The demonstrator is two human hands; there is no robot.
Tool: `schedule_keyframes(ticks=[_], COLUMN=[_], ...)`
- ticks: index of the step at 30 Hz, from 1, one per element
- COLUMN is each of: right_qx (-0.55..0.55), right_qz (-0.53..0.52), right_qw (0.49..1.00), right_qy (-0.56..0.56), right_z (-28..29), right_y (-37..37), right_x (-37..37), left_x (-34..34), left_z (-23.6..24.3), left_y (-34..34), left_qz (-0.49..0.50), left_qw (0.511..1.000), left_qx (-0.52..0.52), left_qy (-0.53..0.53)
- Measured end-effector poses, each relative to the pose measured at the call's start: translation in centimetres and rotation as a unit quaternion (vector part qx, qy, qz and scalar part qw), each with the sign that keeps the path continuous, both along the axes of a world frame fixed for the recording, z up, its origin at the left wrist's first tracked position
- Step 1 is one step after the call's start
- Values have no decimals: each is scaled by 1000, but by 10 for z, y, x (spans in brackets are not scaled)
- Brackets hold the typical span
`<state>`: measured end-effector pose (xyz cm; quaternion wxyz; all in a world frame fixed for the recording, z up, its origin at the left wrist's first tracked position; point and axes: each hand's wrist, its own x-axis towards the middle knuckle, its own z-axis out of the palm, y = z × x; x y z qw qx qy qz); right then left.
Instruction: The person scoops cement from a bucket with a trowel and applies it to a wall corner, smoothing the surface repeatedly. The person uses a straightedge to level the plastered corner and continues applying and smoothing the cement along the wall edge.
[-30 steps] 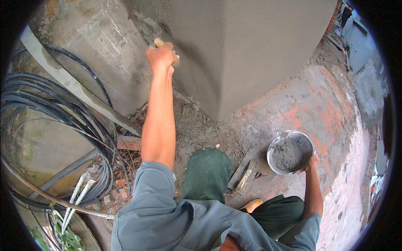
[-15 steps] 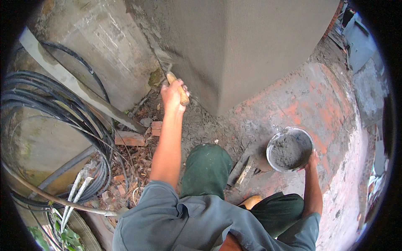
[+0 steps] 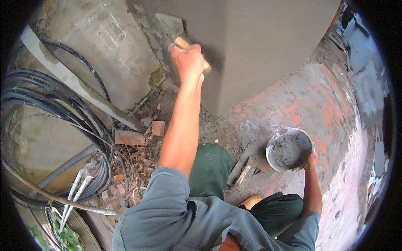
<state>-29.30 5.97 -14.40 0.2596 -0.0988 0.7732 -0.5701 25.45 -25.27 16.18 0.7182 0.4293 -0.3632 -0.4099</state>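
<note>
My left hand (image 3: 189, 60) grips the wooden handle of a trowel (image 3: 169, 26), whose grey blade lies flat against the left face of a freshly plastered grey column (image 3: 268, 42). My right hand (image 3: 310, 160) holds the rim of a round metal pan (image 3: 289, 148) filled with wet grey mortar, low on the right above the reddish floor. I crouch, with green trousers and a grey sleeve showing below.
Coiled black cables (image 3: 46, 108) lie at the left beside an old concrete wall (image 3: 104, 46). Broken bricks (image 3: 130, 137) and rubble sit at the column's foot. Two small tools (image 3: 240, 169) rest on the worn red floor (image 3: 331, 104).
My left hand dropped to the column's base with the trowel, then swept back up along the plaster face. The right hand keeps the mortar pan almost still.
</note>
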Motion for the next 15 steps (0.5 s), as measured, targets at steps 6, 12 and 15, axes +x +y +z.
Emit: schedule_keyframes(ticks=[6,12,15], right_qx=[-24,-42,-35], right_qz=[2,7,40], right_qw=[999,998,997], right_qy=[-35,-52,-49], right_z=[11,22,18], right_y=[-5,-5,-1], right_x=[9,19,13], left_x=[13,49,78], left_z=[21,-83,-154], left_y=[9,12,-5], left_qz=[-82,-122,-112], left_qw=[990,956,941], left_qx=[-48,-27,82], left_qy=[101,265,308])
